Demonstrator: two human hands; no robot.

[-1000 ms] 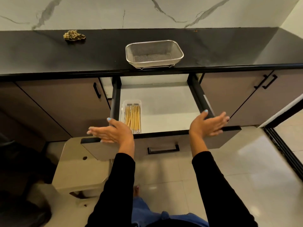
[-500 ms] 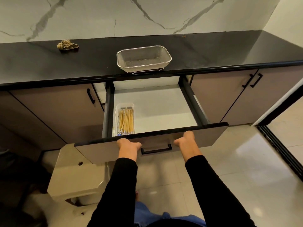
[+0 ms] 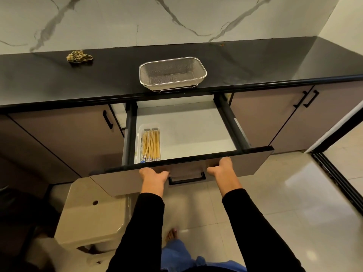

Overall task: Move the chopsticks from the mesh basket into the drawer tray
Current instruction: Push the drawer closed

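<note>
Chopsticks lie bundled lengthwise in the clear drawer tray, their patterned ends toward the drawer front. That tray sits against the left wall of the open drawer, whose pale floor is bare to the right of it. On the black desk above, the mesh basket stands on its wire feet just behind the front edge, directly over the drawer, with nothing showing through its mesh. A crumpled patterned cloth lies well to the left, near the marbled wall.

Both hands are at the drawer's front panel, one on either side of its black handle. The left hand presses against the panel just left of the handle, and the right hand just right of it. Only the backs of the hands and the wrists show; the fingers are hidden against or under the panel, so I cannot tell whether they are curled or flat. Black sleeves cover both forearms. A beige stool stands on the tiled floor below the drawer's left corner.
</note>
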